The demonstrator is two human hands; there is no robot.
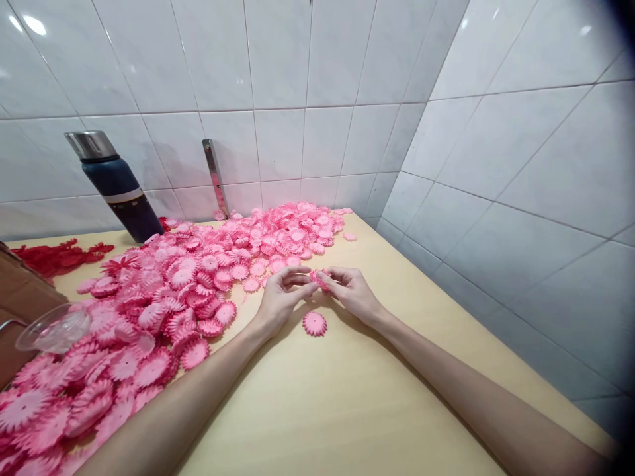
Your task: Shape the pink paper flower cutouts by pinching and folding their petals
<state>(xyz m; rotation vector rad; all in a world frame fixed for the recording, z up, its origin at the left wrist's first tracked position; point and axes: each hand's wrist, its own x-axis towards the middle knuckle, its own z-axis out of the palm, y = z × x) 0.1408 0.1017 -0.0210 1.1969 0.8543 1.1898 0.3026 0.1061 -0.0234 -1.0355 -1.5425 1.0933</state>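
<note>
Both our hands meet above the worktop point(377, 396) in one shared grip, closed on a pink petal-edged disc point(319, 280). The left hand point(290, 294) pinches it from one side with thumb and fingers, the right hand point(353, 292) from the other. Our fingers cover much of the piece, so we cannot tell whether it is a single disc or several stacked.

Just below the grip, on our side of it, we note a loose pink disc point(315, 324) lying flat, with a toothed rim and a small mark at its centre. Left of the grip and beyond it spreads a large heap of pink discs point(208, 263), running back towards the tiled wall point(282, 59). Past the grip and a little to its right, a stray disc point(350, 237) lies just off the heap.

Well off to the left and beyond the grip we see a dark blue bottle point(116, 192) with a silver cap, then red pieces point(54, 258). A metal strip point(213, 172) stands against the wall beyond the grip. Far left: a cardboard box point(22, 301) and a clear plastic container point(37, 340).
</note>
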